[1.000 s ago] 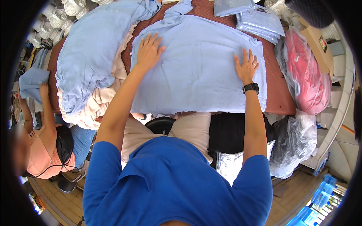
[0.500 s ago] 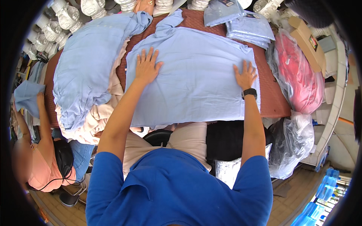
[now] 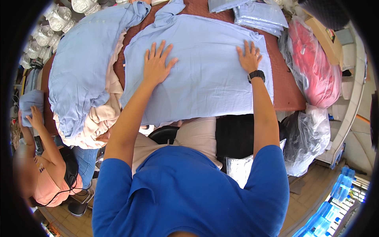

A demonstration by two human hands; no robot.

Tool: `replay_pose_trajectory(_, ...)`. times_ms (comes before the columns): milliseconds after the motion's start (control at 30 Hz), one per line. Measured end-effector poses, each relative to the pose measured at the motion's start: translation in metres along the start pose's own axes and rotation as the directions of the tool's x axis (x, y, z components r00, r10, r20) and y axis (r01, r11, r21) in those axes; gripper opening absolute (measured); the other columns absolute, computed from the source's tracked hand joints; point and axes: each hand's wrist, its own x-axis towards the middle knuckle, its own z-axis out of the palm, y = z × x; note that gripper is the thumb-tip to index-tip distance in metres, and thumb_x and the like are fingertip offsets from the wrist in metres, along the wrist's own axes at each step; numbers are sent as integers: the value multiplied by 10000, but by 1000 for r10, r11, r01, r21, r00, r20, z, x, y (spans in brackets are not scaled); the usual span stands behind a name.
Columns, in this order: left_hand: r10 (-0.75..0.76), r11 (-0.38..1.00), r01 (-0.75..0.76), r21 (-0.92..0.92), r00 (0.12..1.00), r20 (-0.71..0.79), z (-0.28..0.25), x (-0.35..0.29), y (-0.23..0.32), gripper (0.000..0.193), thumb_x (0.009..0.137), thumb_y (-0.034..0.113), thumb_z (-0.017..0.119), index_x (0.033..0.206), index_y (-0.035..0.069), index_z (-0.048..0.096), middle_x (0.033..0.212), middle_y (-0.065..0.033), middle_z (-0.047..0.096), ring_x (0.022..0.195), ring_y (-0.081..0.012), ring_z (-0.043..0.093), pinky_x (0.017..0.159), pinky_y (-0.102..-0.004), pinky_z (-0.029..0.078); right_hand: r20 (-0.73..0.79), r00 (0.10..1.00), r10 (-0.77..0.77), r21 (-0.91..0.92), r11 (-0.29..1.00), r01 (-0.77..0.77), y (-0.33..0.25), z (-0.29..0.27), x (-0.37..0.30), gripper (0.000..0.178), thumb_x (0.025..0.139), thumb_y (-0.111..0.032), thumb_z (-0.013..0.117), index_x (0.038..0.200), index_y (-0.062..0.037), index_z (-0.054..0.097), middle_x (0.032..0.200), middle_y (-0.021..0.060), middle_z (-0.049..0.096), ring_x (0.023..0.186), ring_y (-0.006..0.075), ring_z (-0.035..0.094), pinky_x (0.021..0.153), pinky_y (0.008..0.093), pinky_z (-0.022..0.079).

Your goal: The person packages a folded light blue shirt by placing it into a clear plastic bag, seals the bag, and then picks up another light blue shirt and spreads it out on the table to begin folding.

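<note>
A light blue shirt (image 3: 197, 83) lies spread out over the brown-covered table in front of me, its lower edge hanging at the near side by my lap. My left hand (image 3: 156, 65) rests flat on the left part of the cloth with fingers spread. On the right part, near the side edge, my right hand (image 3: 249, 58) lies flat too, fingers apart, a dark watch on its wrist. Neither hand grips anything. At the far left end a sleeve (image 3: 167, 11) of the shirt sticks out, bunched.
Left of the shirt lies a pile of blue shirts (image 3: 81, 63) over pale pink garments (image 3: 94, 122). Bagged folded shirts (image 3: 260, 17) sit at the far right, beside a red bundle in clear plastic (image 3: 312, 65) and a cardboard box (image 3: 325, 37). A co-worker (image 3: 51, 170) handles blue cloth at left.
Both my hands have slid inward and farther away over the shirt, still flat. The view has shifted slightly. The co-worker's blue cloth has changed shape, now more compact.
</note>
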Motion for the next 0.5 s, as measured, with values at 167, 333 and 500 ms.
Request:
replay_pose_trajectory(167,-13,1000,13,22,1000,-20,1,0,-3,604,996,580,472,1520,282,448,1626,-41,337,1495,-361,273,1195,-564,199,91,949,-303,217,936,278,-87,-51,-95,685,985,-653,428,1547,-264,393,1639,112,274,1486,457,211,1166,691,133)
replay_pose_trajectory(333,17,1000,-15,27,999,-51,7,3,-5,617,980,602,485,1502,273,479,1611,-60,361,1483,-383,287,1187,-576,212,45,997,70,-64,996,-67,-16,-63,-147,677,1000,-644,393,1550,-249,394,1628,126,296,1482,441,233,1166,677,154)
replay_pose_trajectory(500,66,998,-68,-16,995,-72,21,6,-19,595,999,582,461,1505,269,474,1626,-68,329,1479,-401,286,1186,-603,195,-25,951,307,-105,946,-308,123,-83,-177,599,990,-528,518,1477,-184,474,1472,203,476,1354,441,422,1080,622,340)
